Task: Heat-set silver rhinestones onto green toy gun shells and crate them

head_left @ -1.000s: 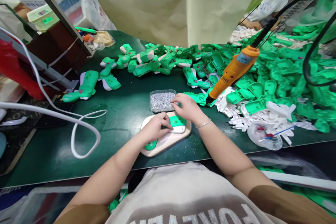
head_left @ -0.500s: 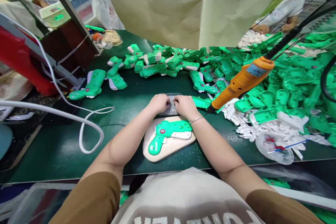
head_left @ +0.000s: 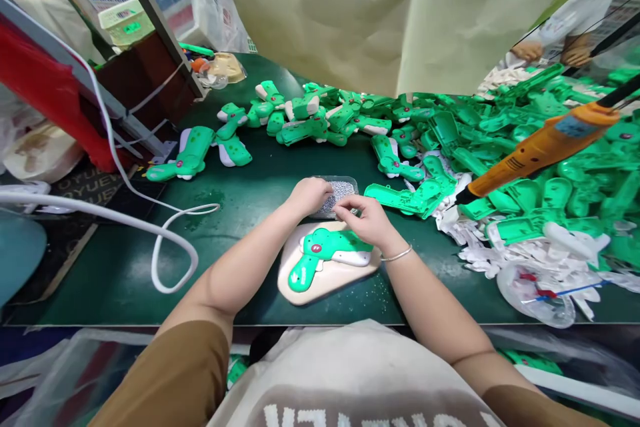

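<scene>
A green and white toy gun shell (head_left: 320,253) lies on a beige jig (head_left: 305,280) at the near edge of the green table. Just behind it sits a small clear tray of tiny silver screws (head_left: 343,190). My left hand (head_left: 307,195) rests with curled fingers at the tray's left side, on the screws. My right hand (head_left: 367,220) hovers over the shell's upper end, its fingertips pinched together; what they hold is too small to make out.
An orange electric screwdriver (head_left: 543,150) hangs on a cable at the right. Heaps of green shells (head_left: 540,140) and white parts (head_left: 500,240) fill the right and back. A white hose (head_left: 150,233) loops at the left. Another person's hands (head_left: 550,50) work at the far right.
My left hand left the shell and went to the screw tray. My right hand pulled back from the tray toward the shell. The view has shifted left, the screwdriver now further right.
</scene>
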Demonstrator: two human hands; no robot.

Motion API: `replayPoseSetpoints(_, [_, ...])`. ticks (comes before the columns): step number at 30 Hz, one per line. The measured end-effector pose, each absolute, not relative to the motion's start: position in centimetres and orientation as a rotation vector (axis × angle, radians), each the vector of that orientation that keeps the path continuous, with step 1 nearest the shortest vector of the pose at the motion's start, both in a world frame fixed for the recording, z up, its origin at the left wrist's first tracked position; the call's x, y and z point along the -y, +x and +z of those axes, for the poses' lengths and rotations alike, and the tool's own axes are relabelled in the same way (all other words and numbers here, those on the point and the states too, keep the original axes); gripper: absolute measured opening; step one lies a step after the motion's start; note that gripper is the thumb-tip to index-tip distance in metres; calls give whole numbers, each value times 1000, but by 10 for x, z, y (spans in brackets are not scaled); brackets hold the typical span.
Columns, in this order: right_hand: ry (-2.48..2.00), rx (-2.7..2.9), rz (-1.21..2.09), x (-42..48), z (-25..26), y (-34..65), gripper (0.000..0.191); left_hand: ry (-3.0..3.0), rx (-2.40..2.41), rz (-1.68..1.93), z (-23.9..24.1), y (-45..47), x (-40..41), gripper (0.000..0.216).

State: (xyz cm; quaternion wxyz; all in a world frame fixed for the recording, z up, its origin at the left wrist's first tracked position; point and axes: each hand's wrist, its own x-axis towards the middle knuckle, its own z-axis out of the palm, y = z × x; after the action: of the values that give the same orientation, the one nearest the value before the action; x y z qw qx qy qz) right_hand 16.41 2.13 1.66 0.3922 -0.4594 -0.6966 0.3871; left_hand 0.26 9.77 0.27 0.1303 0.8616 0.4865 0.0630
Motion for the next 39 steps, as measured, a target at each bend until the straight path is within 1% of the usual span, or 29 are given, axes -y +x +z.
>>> replayPoseSetpoints(5, [-1134,1604,1270,-13,14,156,12,2484,-1438,322,14,-4,-90,29])
replayPoseSetpoints(7, [-1127,1603,1320,-9,12,157,12,2398,-1466,470,21,-18,-75,26])
replayPoseSetpoints(10, [-1113,1670,1323,-2,8,155,13,2066,-1544,749,23,-45,-35,18])
replayPoseSetpoints(12, [-1113,1756,1268,0,5,150,11,1848,-1582,832,19,-61,-3,13])
replayPoseSetpoints(14, [-1078,1914,1122,1,2,143,9,1725,-1557,890,12,-70,26,13])
replayPoseSetpoints(17, [-977,2229,843,0,0,131,9,1719,-1417,999,-1,-72,53,12])
replayPoseSetpoints(19, [-957,2381,722,-1,-1,127,11,1750,-1351,1021,-9,-69,59,11])
replayPoseSetpoints(24, [-913,2507,671,1,-1,128,14,1757,-1304,869,-18,-60,54,9])
replayPoseSetpoints(30, [-939,2577,628,-2,5,126,19,1655,-1321,591,-11,-57,30,6])
replayPoseSetpoints(33, [-834,2612,617,4,15,134,21,1674,-1327,371,0,-57,15,17])
replayPoseSetpoints(35, [-803,2466,477,14,22,154,21,1724,-1318,194,10,-61,5,28])
replayPoseSetpoints(36, [-807,2316,345,20,25,169,21,1759,-1302,101,15,-63,0,33])
replayPoseSetpoints(39, [-873,1601,-216,30,32,230,21,1819,-1135,-97,29,-68,-17,38])
